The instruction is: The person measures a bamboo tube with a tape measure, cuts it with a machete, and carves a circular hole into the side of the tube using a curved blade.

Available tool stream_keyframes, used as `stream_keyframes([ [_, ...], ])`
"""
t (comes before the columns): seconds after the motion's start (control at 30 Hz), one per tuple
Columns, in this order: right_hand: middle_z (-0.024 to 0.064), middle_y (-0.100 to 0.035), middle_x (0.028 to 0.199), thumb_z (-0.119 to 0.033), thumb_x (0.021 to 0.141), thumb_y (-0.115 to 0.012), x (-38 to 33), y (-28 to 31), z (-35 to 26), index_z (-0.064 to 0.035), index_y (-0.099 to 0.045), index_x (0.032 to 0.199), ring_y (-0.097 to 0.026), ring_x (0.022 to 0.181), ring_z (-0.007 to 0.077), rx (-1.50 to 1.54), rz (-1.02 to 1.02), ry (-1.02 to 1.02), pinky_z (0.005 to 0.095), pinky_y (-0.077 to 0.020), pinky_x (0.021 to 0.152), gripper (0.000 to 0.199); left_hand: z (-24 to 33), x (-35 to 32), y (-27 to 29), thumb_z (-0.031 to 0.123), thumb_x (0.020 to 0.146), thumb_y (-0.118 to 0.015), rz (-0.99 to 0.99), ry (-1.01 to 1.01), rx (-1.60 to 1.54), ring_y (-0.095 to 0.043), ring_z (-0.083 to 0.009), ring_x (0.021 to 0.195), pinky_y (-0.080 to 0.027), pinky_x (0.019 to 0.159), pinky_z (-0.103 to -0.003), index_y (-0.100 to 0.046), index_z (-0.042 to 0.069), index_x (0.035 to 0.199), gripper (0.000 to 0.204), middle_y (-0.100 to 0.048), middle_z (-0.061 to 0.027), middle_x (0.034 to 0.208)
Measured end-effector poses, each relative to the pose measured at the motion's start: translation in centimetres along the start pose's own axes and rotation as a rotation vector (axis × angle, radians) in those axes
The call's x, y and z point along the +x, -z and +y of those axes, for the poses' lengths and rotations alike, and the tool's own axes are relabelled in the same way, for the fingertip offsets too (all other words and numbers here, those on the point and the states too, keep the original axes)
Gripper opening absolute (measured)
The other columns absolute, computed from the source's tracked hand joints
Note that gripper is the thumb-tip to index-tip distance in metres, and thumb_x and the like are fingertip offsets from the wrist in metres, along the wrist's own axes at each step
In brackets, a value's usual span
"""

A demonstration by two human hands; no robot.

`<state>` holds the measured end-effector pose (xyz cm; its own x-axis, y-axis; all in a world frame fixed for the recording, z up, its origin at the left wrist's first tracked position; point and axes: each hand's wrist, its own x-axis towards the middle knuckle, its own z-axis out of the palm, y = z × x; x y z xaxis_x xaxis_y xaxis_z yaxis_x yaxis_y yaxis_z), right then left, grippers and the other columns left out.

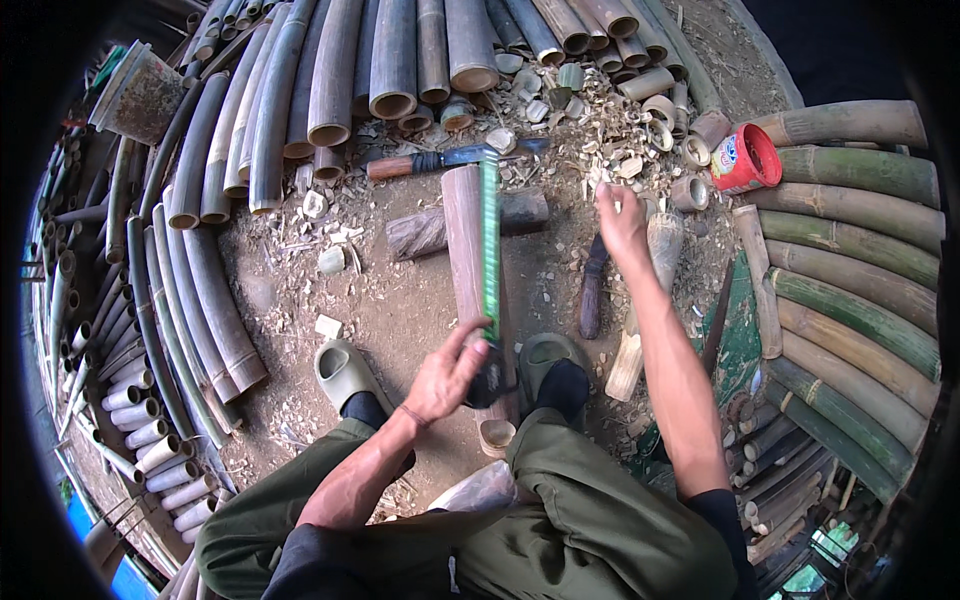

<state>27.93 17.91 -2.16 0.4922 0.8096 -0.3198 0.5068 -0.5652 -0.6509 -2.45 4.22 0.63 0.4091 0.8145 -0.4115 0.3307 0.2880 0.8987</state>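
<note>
My left hand (445, 375) is closed round a tape measure (490, 382) with a dark case. Its green blade runs out away from me along a bamboo tube (464, 235). The tube lies lengthwise between my feet, its far part across a short wooden log (418, 234). My right hand (622, 222) is raised to the right of the tube, fingers curled together; whether anything small is in them is hidden. Below that hand are a dark wooden handle (591, 305) and a pale wooden club (628, 362). Beyond the tube's far end lies a knife (400, 166) with a brown handle.
Bamboo tubes (392, 60) are laid side by side at the back, with more at the left (215, 300). Larger green and tan poles (850, 235) line the right. A red tub (745, 160) stands by wood chips (600, 150). A dirty bucket (140, 95) is at the far left.
</note>
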Motion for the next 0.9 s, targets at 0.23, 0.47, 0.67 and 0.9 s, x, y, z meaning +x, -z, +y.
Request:
stream_keyframes([
  [0.23, 0.0258, -0.044, 0.133, -0.026, 0.077, -0.076, -5.2, -4.1, 10.9, -0.0028, -0.027, 0.144, -0.047, 0.122, 0.0449, -0.362, -0.062, 0.018, 0.0504, -0.0393, 0.104, 0.086, -1.3, 0.7, 1.4, 0.048, 0.099, -0.043, 0.039, 0.114, 0.017, -0.065, -0.0404, 0.099, -0.047, 0.088, -0.044, -0.044, 0.016, 0.138, 0.05, -0.068, -0.0226, 0.096],
  [0.47, 0.002, -0.057, 0.072, -0.012, 0.092, -0.055, -6.6, -2.4, 9.9, -0.0033, -0.053, 0.115, -0.058, 0.062, 0.0111, 0.52, -0.103, -0.039, 0.0275, -0.0492, 0.049, 0.024, -2.4, -1.2, 0.8, 0.049, 0.098, -0.043, -0.056, 0.253, 0.19, -0.062, -0.049, 0.095, -0.048, 0.083, -0.052, -0.042, 0.016, 0.132, 0.047, -0.067, -0.0283, 0.099],
  [0.67, 0.0018, -0.061, 0.076, -0.025, 0.101, -0.052, -10.0, -1.3, 4.8, -0.0013, -0.063, 0.117, -0.055, 0.062, 0.0083, 0.353, -0.415, 0.394, 0.0253, -0.047, 0.059, 0.031, -2.8, -1.1, 0.7, 0.048, 0.098, -0.044, -0.063, 0.25, 0.157, -0.061, -0.0484, 0.099, -0.048, 0.086, -0.052, -0.047, 0.014, 0.131, 0.047, -0.066, -0.0275, 0.101],
  [0.9, -0.0012, -0.057, 0.076, -0.023, 0.101, -0.053, -8.9, -2.6, 5.4, -0.002, -0.063, 0.118, -0.052, 0.062, 0.0063, 0.458, -0.343, 0.203, 0.0216, -0.0444, 0.057, 0.029, -2.7, 0.5, 2.2, 0.045, 0.1, -0.045, 0.026, 0.174, 0.093, -0.069, -0.0315, 0.089, -0.05, 0.081, -0.04, -0.05, 0.01, 0.132, 0.047, -0.07, -0.0193, 0.094],
])
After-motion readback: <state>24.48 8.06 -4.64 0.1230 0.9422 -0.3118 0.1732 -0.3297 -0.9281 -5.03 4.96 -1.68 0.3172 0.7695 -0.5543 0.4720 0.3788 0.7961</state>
